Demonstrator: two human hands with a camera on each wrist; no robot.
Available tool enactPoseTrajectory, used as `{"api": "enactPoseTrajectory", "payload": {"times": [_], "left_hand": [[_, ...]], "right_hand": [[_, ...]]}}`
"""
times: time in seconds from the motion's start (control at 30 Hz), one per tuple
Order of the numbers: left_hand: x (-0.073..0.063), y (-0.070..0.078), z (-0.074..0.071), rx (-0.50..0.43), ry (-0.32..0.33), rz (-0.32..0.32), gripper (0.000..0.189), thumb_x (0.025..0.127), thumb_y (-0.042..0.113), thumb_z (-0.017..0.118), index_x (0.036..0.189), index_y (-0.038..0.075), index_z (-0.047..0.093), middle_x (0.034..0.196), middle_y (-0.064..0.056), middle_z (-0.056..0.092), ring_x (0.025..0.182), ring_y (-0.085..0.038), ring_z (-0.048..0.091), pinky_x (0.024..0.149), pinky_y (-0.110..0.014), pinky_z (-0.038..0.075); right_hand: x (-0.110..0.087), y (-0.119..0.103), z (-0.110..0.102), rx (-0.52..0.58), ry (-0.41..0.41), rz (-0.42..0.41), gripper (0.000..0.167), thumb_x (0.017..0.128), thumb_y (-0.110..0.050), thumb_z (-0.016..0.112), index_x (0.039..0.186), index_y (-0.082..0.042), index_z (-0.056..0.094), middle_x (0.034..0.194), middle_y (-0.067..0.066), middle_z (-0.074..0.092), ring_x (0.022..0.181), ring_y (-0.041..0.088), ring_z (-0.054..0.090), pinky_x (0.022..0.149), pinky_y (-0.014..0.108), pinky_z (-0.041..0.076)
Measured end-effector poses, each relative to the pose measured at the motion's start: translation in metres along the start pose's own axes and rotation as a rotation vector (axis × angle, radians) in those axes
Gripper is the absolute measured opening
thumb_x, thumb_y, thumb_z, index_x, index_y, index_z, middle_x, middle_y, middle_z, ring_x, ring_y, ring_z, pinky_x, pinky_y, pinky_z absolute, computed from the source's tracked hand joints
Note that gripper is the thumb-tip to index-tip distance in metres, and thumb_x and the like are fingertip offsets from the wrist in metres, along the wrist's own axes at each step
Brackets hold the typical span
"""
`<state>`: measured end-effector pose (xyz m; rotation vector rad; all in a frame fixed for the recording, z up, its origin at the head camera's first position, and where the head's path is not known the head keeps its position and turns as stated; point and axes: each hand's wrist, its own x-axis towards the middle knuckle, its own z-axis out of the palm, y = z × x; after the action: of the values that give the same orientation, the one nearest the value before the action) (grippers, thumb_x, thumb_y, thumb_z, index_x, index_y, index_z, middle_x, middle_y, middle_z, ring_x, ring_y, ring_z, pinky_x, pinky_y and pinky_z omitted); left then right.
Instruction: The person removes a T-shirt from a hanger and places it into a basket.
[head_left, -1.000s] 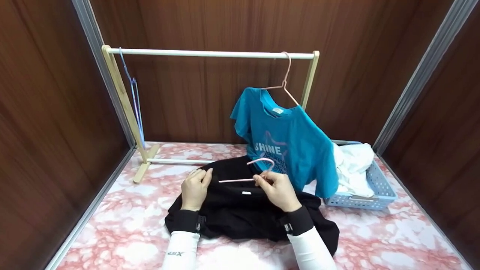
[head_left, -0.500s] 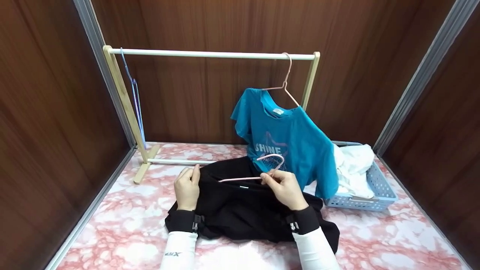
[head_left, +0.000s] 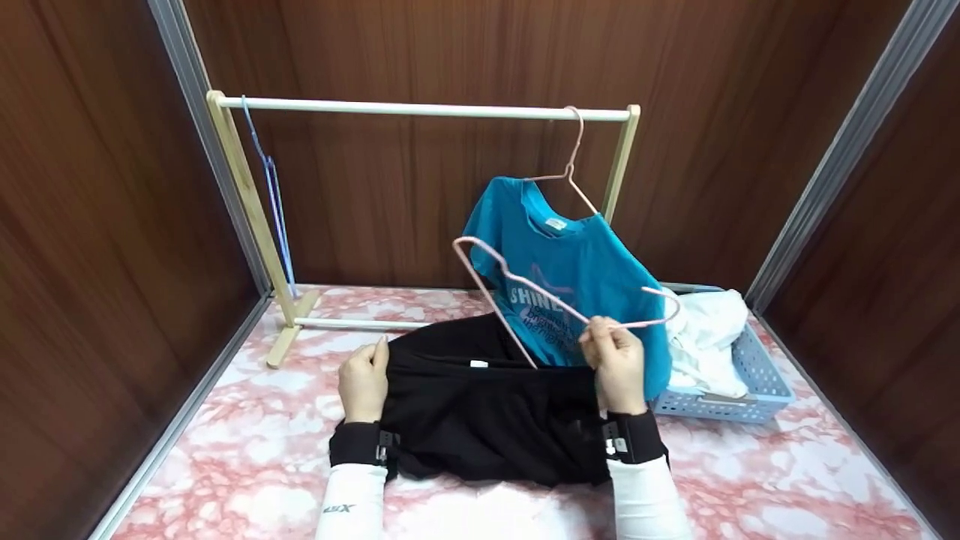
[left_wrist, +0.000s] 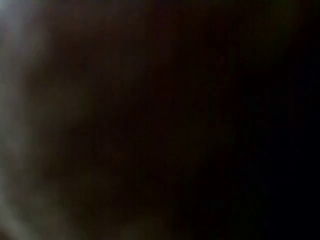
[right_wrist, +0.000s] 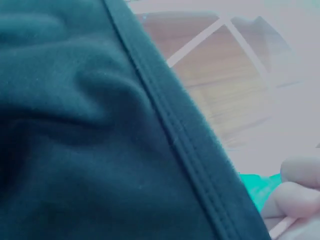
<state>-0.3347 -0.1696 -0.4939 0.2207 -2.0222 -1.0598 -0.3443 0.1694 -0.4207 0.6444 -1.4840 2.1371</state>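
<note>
A black garment (head_left: 495, 420) with a small white label (head_left: 478, 364) inside its upper edge is stretched between the two hands. The left hand (head_left: 364, 381) grips this edge at its left end. At the other end, the right hand (head_left: 616, 366) holds a pink clothes hanger (head_left: 536, 287) by the base of its hook, fingers right at the garment's edge. The hanger tilts up to the left; its lower end goes behind the stretched edge. In the right wrist view, a stitched band (right_wrist: 170, 125) runs toward the fingers (right_wrist: 295, 200). The left wrist view is dark and blurred.
A wooden rack with a white rail (head_left: 420, 109) stands behind. From it hang a blue T-shirt (head_left: 577, 255) on a pink hanger at right and blue-purple hangers (head_left: 274, 202) at left. A light-blue basket (head_left: 757, 375) with white clothes (head_left: 709, 337) sits to the right.
The right hand has moved right and turned, swinging the hanger up and raising it out of the garment's opening. The left hand has shifted left, and the garment's edge is now pulled straight.
</note>
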Motion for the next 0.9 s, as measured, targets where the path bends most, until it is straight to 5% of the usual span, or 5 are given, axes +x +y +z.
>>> {"api": "enactPoseTrajectory", "payload": {"times": [0.13, 0.27, 0.53, 0.73, 0.9], "left_hand": [[0.000, 0.000, 0.000, 0.032, -0.067, -0.071, 0.054, 0.102, 0.024, 0.064, 0.056, 0.015, 0.036, 0.060, -0.003, 0.037, 0.060, -0.026, 0.044, 0.055, -0.033, 0.029], [-0.001, 0.000, 0.000, 0.063, -0.102, -0.112, 0.051, 0.101, 0.025, 0.063, 0.057, 0.013, 0.041, 0.064, -0.014, 0.052, 0.068, -0.038, 0.062, 0.056, -0.044, 0.041], [-0.002, -0.004, 0.000, 0.135, -0.178, -0.147, 0.050, 0.102, 0.029, 0.062, 0.059, 0.008, 0.049, 0.080, -0.026, 0.070, 0.083, -0.048, 0.070, 0.064, -0.058, 0.048], [-0.004, 0.003, 0.001, 0.185, -0.251, -0.118, 0.050, 0.104, 0.034, 0.059, 0.062, 0.009, 0.049, 0.077, -0.025, 0.067, 0.080, -0.046, 0.069, 0.063, -0.055, 0.048], [-0.006, 0.024, 0.002, 0.122, -0.181, 0.025, 0.027, 0.101, 0.030, 0.064, 0.088, 0.007, 0.069, 0.092, -0.018, 0.069, 0.095, -0.044, 0.066, 0.086, -0.056, 0.049]], "right_hand": [[0.002, -0.003, 0.001, 0.153, 0.080, -0.062, 0.035, 0.108, -0.017, 0.053, 0.076, -0.007, 0.063, 0.053, -0.009, 0.038, 0.046, 0.013, 0.019, 0.048, 0.029, 0.010], [0.004, -0.005, 0.004, 0.297, 0.173, -0.109, 0.036, 0.110, -0.020, 0.048, 0.081, -0.004, 0.061, 0.052, -0.006, 0.030, 0.048, 0.015, 0.012, 0.048, 0.028, 0.005], [0.003, -0.016, 0.007, 0.568, 0.442, -0.074, 0.038, 0.113, -0.018, 0.032, 0.079, -0.007, 0.047, 0.056, -0.004, 0.020, 0.053, 0.012, 0.006, 0.051, 0.024, 0.002], [-0.003, -0.027, 0.012, 0.763, 0.320, -0.097, 0.044, 0.114, -0.021, 0.014, 0.077, -0.012, 0.035, 0.061, 0.000, 0.009, 0.054, 0.013, 0.004, 0.055, 0.026, 0.002], [-0.013, -0.031, 0.029, 0.909, 0.126, -0.135, 0.043, 0.113, -0.025, 0.018, 0.078, -0.010, 0.039, 0.065, 0.000, 0.011, 0.057, 0.013, 0.009, 0.056, 0.026, 0.003]]}}
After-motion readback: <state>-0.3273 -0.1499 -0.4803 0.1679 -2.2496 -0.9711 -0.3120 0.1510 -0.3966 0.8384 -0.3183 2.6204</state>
